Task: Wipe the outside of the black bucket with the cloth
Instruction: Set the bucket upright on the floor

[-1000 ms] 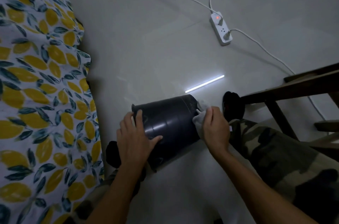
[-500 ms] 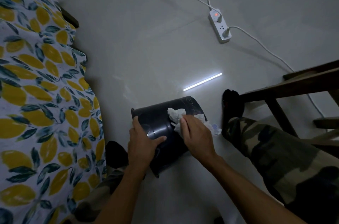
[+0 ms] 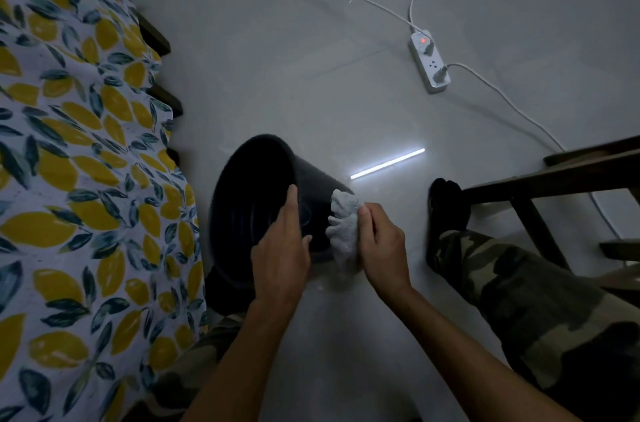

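Note:
The black bucket (image 3: 252,200) lies tilted on the grey floor between my legs, its open mouth turned up and to the left toward the camera. My left hand (image 3: 282,248) grips its near rim, fingers laid over the wall. A crumpled white cloth (image 3: 343,227) is pressed against the bucket's outer right side. My right hand (image 3: 381,245) is closed on the cloth, just right of the left hand.
A bed with a lemon-print sheet (image 3: 76,179) fills the left side. A white power strip (image 3: 429,61) with cables lies on the floor at the back right. A dark wooden chair frame (image 3: 554,179) stands on the right, above my camouflage-trousered leg (image 3: 519,283).
The bucket has turned so its open mouth now faces up and left. My right hand has slid the cloth from the top of the wall down to its right side.

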Demonstrator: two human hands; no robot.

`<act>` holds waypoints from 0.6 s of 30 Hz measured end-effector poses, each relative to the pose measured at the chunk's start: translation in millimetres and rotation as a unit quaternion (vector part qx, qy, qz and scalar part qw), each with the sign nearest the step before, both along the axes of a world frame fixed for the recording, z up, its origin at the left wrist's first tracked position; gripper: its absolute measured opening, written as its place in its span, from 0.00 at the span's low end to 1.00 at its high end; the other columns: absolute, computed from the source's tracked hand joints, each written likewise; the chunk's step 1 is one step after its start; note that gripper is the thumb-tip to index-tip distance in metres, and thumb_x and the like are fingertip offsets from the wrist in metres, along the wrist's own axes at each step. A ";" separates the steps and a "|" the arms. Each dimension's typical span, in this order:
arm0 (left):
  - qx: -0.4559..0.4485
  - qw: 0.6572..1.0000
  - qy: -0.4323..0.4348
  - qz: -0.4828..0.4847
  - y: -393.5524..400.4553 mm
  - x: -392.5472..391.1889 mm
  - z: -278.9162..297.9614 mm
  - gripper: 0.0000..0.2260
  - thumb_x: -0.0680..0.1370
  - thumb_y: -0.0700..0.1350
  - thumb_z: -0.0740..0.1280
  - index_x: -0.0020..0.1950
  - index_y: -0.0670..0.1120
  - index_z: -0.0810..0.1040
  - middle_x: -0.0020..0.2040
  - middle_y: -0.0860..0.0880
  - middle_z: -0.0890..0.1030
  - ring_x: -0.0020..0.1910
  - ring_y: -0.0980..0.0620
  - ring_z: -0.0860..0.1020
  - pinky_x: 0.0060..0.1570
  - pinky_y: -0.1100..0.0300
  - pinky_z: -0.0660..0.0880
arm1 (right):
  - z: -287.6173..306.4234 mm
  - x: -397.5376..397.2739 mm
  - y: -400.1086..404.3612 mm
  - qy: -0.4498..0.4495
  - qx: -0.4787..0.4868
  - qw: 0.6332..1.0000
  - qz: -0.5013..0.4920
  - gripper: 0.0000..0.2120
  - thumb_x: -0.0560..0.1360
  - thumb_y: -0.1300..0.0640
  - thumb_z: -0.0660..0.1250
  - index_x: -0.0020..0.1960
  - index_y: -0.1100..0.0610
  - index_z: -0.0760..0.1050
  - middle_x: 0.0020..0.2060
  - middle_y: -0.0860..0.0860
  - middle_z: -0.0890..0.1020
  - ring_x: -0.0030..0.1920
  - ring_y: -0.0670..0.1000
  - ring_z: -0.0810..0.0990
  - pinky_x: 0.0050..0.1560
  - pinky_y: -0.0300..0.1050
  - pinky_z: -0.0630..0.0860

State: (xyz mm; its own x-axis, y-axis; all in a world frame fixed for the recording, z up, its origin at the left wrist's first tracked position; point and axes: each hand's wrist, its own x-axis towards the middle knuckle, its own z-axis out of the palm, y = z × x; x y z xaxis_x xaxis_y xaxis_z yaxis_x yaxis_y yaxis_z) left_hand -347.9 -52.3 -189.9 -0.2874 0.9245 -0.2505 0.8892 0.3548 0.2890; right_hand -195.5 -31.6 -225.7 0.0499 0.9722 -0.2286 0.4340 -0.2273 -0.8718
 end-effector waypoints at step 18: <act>-0.101 0.988 0.011 -0.121 -37.2 59.1 -51.6 0.20 0.74 0.44 0.73 0.65 0.49 0.74 0.56 0.49 0.78 0.51 0.47 0.81 0.38 0.53 0.76 | 29.5 49.4 33.0 -0.010 -0.014 0.990 -0.139 0.14 0.86 0.53 0.56 0.56 0.58 0.78 0.44 0.49 0.81 0.39 0.40 0.77 0.39 0.27 0.70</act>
State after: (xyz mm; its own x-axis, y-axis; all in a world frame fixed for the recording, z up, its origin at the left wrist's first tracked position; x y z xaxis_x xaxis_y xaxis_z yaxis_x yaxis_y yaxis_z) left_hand -288.8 -89.5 -241.5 -0.0723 0.8987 -0.4325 0.9600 0.1803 0.2142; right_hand -146.0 1.4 -196.1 0.3201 0.9134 -0.2513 0.3686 -0.3645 -0.8552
